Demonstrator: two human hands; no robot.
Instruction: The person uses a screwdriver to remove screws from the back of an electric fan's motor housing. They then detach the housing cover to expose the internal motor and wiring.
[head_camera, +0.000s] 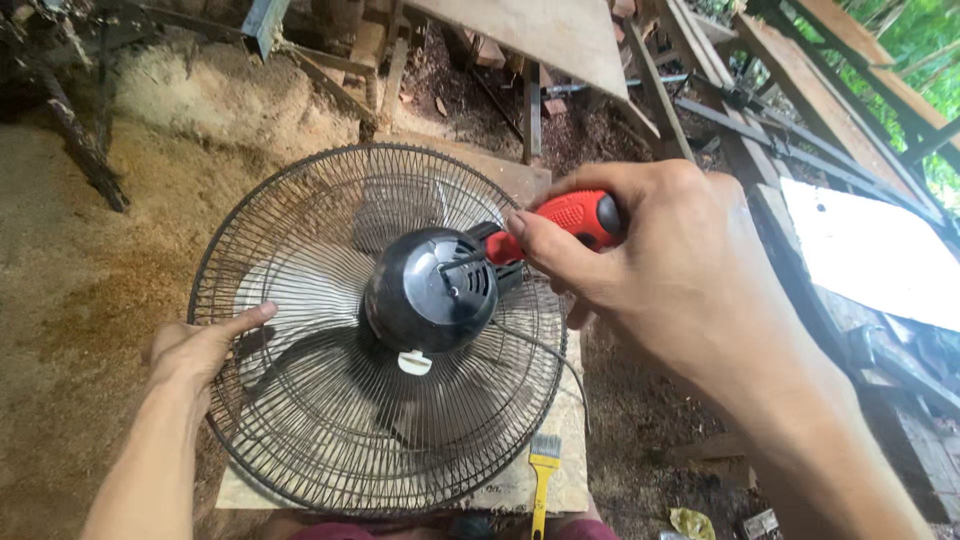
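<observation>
Head view, looking down. We see an electric fan (380, 330) lying face down on a pale board (560, 470) at the centre of the scene, its round wire guard (300, 420) uppermost and its black motor housing (430, 290) standing up from the middle. Our right hand (650, 270) comes in from the right, fingers wrapped tightly around the red-and-black handle of a screwdriver (575, 218); the thumb lies along the handle and the dark shaft reaches the top of the motor housing. Our left hand (200, 350) rests on the left rim of the guard, fingers loosely curled, thumb stretched flat across the wires. A white knob (414, 362) sits on the near side of the housing. A yellow-handled brush (543, 480) lies on the board's near right corner. Sawdust (90, 270) covers the ground at left; timber planks (800, 110) and a wooden panel (540, 40) lie on the far side and right.
</observation>
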